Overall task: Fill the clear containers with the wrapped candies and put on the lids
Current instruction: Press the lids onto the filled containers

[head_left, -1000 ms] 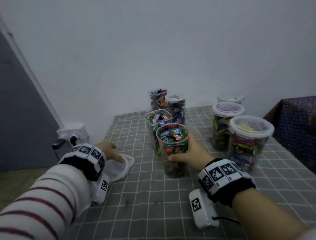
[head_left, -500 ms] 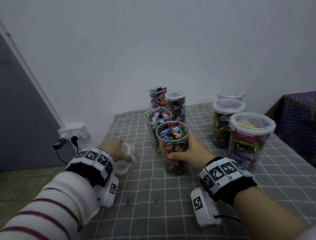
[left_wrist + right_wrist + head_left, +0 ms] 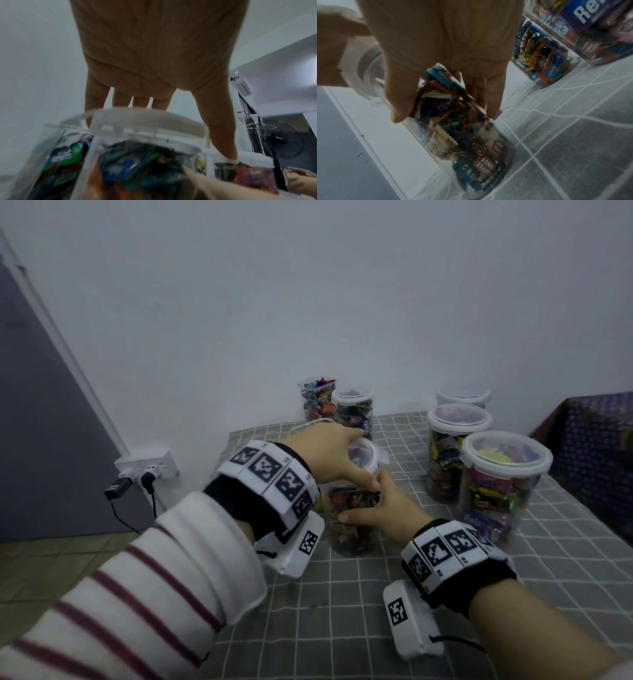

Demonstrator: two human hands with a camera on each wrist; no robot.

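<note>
Lid [image 3: 364,455] under left hand [image 3: 329,453], right hand [image 3: 383,510] gripping container [image 3: 352,529].

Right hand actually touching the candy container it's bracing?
Touching. The right wrist view shows the right hand with thumb and fingers wrapped against the clear wall of the candy container; the head view agrees.

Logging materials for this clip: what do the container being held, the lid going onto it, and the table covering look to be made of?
Container: clear glossy plastic, probably; candy wrappers show through its wall. Lid: whitish translucent plastic, apparently, with a moulded rim seen in the left wrist view. Table covering: matte grey cloth with a white grid, slightly rumpled.
</note>
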